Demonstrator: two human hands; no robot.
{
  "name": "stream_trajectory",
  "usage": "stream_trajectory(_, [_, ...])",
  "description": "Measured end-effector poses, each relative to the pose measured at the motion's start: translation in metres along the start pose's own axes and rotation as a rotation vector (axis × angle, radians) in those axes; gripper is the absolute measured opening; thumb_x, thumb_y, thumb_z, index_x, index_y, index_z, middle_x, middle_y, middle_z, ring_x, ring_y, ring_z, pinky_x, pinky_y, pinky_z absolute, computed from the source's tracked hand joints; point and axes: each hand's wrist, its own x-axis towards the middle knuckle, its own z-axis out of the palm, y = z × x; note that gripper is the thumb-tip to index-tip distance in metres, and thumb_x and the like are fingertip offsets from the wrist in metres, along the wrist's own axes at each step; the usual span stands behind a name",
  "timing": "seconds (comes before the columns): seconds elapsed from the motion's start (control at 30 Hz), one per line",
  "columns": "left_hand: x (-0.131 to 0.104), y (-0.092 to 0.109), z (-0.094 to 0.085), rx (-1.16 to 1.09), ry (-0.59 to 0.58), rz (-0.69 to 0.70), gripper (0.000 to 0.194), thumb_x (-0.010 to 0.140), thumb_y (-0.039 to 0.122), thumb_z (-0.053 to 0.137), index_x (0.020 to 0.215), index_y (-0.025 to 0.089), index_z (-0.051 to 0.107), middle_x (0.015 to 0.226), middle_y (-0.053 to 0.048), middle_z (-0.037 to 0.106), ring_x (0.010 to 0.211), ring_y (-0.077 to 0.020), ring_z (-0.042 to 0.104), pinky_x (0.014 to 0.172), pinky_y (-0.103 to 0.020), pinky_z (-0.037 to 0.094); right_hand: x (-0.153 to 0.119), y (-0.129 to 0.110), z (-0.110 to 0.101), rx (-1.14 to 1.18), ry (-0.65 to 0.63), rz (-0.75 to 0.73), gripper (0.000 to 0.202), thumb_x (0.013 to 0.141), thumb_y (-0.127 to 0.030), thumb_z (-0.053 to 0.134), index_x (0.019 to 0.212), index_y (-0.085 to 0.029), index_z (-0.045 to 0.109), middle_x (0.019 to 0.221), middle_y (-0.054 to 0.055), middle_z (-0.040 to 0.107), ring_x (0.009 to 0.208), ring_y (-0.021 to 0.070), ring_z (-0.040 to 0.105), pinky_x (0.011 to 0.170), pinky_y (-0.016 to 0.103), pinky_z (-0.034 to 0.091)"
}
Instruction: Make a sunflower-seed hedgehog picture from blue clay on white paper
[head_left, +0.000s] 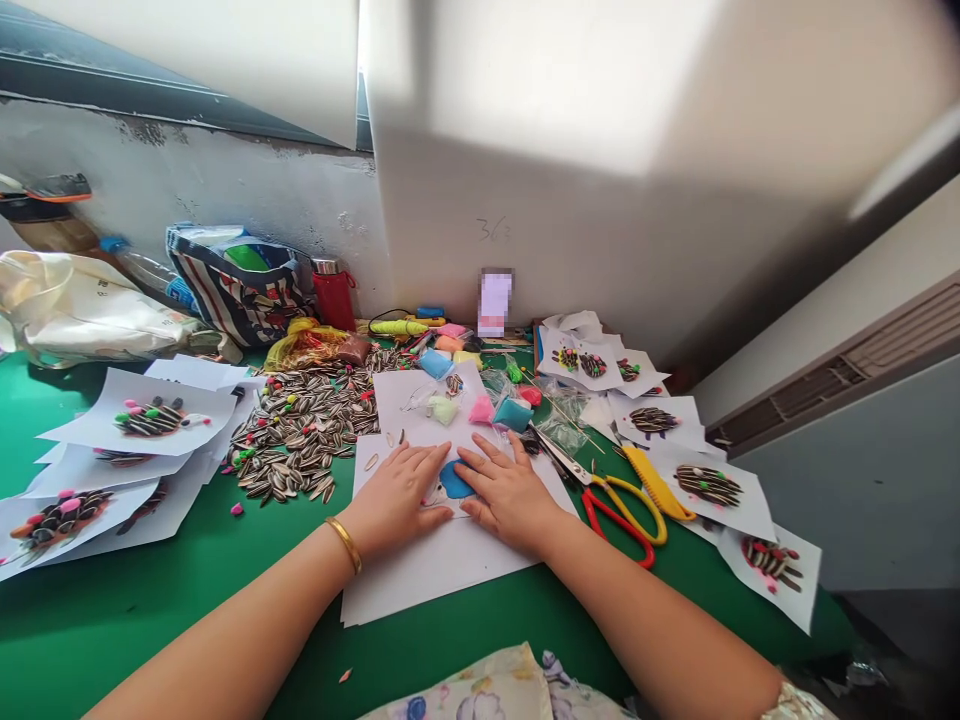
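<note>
Neither hand was really gripping anything. The left hand (405, 495) lay palm down with the fingers stretched out and the thumb off to the side, and the right hand (510, 492) was just as flat, fingers spread. Between them sat a flattened blue blob (453, 480), looked like soft clay to me. The right fingers touched its edge; the left fingertips were right up beside it, and I couldn't tell if they made contact. The blob was on the white paper (397, 585), roughly mid-sheet, with part of the drawing or whatever was under it hidden by the hands.

A gold bracelet (343, 546) circled the left wrist. Just past the fingers, little bags of clay lay on the paper: a pale green packet (442, 409), a pink packet (481, 409) and a blue packet (513, 414). To the left was a big heap of striped seeds (300, 430) with some coloured bits mixed in. Over by the right hand, scissors (621, 512) with red and yellow handles lay next to a yellow tool (654, 484).

Further out on the green tabletop (195, 630), seed-decorated sheets were stacked at left (176, 415) and spread along the right (709, 485). A red bottle (334, 298) and a striped bag (236, 285) stood back near the wall.
</note>
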Motion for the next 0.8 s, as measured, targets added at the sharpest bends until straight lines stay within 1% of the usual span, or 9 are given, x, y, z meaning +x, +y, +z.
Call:
stream_trajectory(0.07, [-0.0003,0.0005,-0.0003,-0.003,0.003,-0.003,0.082,0.081,0.048,0.065,0.149,0.020,0.028,0.137,-0.014,0.055,0.127,-0.0287,0.050,0.114,-0.050,0.030,-0.0001,-0.0007,-0.0007,0.005,-0.009,-0.017,0.056,0.098,-0.055,0.036,0.143,-0.023,0.044,0.149,0.007,0.043,0.146,0.0264,0.024,0.117,0.061,-0.002])
stream_trajectory(0.17, [-0.0003,0.0016,-0.0010,-0.009,0.003,-0.012,0.086,0.079,0.046,0.067,0.149,0.020,0.026,0.135,-0.014,0.056,0.127,-0.0287,0.050,0.114,-0.050,0.030,-0.0003,-0.0023,-0.0013,0.015,-0.064,-0.093,0.067,0.095,-0.062,0.036,0.148,-0.021,0.036,0.153,0.008,0.037,0.146,0.0264,0.021,0.118,0.060,-0.002])
stream_trajectory(0.23, [-0.0001,0.0020,-0.0011,-0.013,0.005,-0.015,0.086,0.078,0.045,0.068,0.149,0.020,0.026,0.136,-0.013,0.056,0.127,-0.0286,0.050,0.114,-0.050,0.031,-0.0002,-0.0032,-0.0012,0.017,-0.103,-0.130,0.069,0.095,-0.063,0.035,0.149,-0.021,0.033,0.154,0.007,0.035,0.147,0.0258,0.020,0.118,0.059,-0.001])
stream_trajectory(0.33, [0.0004,0.0021,-0.0011,-0.020,0.008,-0.017,0.086,0.078,0.044,0.068,0.150,0.022,0.026,0.136,-0.012,0.055,0.127,-0.0289,0.050,0.113,-0.050,0.031,-0.0008,-0.0031,-0.0018,0.029,-0.121,-0.131,0.068,0.095,-0.062,0.034,0.150,-0.021,0.032,0.153,0.008,0.036,0.147,0.0252,0.021,0.118,0.058,-0.001])
stream_trajectory(0.43, [0.0005,0.0025,-0.0015,-0.025,0.007,-0.022,0.086,0.078,0.046,0.068,0.149,0.023,0.026,0.136,-0.012,0.055,0.127,-0.0295,0.050,0.113,-0.051,0.030,-0.0027,-0.0018,-0.0041,0.068,-0.089,-0.127,0.067,0.095,-0.062,0.036,0.148,-0.022,0.036,0.152,0.008,0.040,0.146,0.0259,0.023,0.118,0.058,-0.004])
stream_trajectory(0.57, [-0.0001,0.0030,-0.0022,-0.024,0.001,-0.021,0.084,0.078,0.046,0.068,0.148,0.021,0.028,0.136,-0.013,0.055,0.127,-0.0293,0.050,0.113,-0.051,0.030,-0.0048,-0.0017,-0.0063,0.094,-0.050,-0.147,0.059,0.095,-0.059,0.040,0.142,-0.025,0.045,0.149,0.006,0.045,0.145,0.0264,0.025,0.117,0.058,-0.007])
stream_trajectory(0.67, [-0.0004,0.0028,-0.0021,-0.018,0.005,-0.018,0.084,0.079,0.044,0.068,0.148,0.021,0.028,0.136,-0.013,0.055,0.127,-0.0291,0.050,0.113,-0.051,0.030,-0.0046,-0.0029,-0.0060,0.067,-0.036,-0.156,0.053,0.095,-0.056,0.042,0.138,-0.027,0.050,0.147,0.006,0.047,0.144,0.0268,0.027,0.117,0.059,-0.003])
stream_trajectory(0.8, [-0.0001,0.0027,-0.0023,-0.015,0.006,-0.019,0.085,0.078,0.044,0.069,0.148,0.021,0.028,0.135,-0.013,0.056,0.127,-0.0294,0.050,0.113,-0.052,0.030,-0.0051,-0.0027,-0.0049,0.019,0.014,-0.170,0.047,0.094,-0.054,0.047,0.133,-0.029,0.056,0.147,0.005,0.047,0.144,0.0285,0.028,0.117,0.060,0.001])
